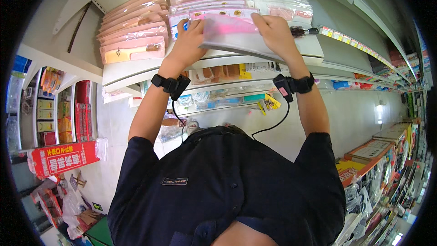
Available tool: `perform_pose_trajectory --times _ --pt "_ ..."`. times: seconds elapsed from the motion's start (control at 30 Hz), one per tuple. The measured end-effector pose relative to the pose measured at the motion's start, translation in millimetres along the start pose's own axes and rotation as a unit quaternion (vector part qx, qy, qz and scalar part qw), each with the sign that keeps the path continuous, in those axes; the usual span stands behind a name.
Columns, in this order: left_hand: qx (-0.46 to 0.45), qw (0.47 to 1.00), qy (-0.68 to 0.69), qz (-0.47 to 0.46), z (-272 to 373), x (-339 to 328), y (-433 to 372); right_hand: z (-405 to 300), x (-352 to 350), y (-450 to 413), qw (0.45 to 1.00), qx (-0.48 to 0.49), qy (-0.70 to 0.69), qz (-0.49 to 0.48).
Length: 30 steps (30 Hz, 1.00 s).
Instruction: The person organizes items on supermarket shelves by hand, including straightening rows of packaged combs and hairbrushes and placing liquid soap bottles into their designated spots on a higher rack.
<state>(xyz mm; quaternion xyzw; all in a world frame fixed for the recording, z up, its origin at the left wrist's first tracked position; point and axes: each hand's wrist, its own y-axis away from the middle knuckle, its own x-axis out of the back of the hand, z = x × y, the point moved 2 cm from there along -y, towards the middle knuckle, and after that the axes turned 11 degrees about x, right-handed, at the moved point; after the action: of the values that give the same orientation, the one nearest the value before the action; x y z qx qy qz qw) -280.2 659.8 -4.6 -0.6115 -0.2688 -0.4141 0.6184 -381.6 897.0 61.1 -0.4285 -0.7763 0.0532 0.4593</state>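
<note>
Between my two hands is a motion-blurred clear package with something pink inside, perhaps a comb. My right hand pinches its right end, thumb on top. At the other end my left hand grips it, fingertips close to the pink-and-white carded packs behind. To the left stand rows of pink bagged combs, the front one pale yellow with a brown handle. Right of my right hand, a black round hairbrush lies on the white shelf. Clear bags with pink brushes fill the back right.
Lower shelves below hold packaged goods. A shelf bracket juts out at upper left, and a price-label rail runs off to the right. A red carton stands at left; stacked boxes are at right.
</note>
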Motion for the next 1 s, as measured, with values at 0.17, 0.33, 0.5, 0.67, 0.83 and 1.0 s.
perform_pose_trajectory --times 0.17,0.33,0.5,0.67,0.83,1.0 --pt "0.092 0.985 0.119 0.080 -12.8 29.1 26.9 1.8 -34.4 -31.4 0.995 0.089 0.022 -0.035" --pt "0.267 0.898 0.329 0.116 -15.6 53.2 60.4 11.9 -67.6 -32.7 0.989 0.061 0.063 -0.116" --pt "0.222 0.925 0.290 0.107 -0.9 61.0 64.2 17.3 -92.5 -25.9 0.982 0.076 0.155 -0.079" --pt "0.172 0.961 0.201 0.083 -6.2 39.4 67.2 5.3 -89.6 -21.7 0.982 0.059 0.174 -0.047" --pt "0.174 0.955 0.230 0.067 -9.5 42.2 60.7 -0.6 -88.6 -17.3 0.979 0.075 0.192 -0.008" --pt "0.173 0.947 0.269 0.032 -12.8 40.1 58.1 5.6 -92.4 -18.2 0.975 0.056 0.215 -0.012"
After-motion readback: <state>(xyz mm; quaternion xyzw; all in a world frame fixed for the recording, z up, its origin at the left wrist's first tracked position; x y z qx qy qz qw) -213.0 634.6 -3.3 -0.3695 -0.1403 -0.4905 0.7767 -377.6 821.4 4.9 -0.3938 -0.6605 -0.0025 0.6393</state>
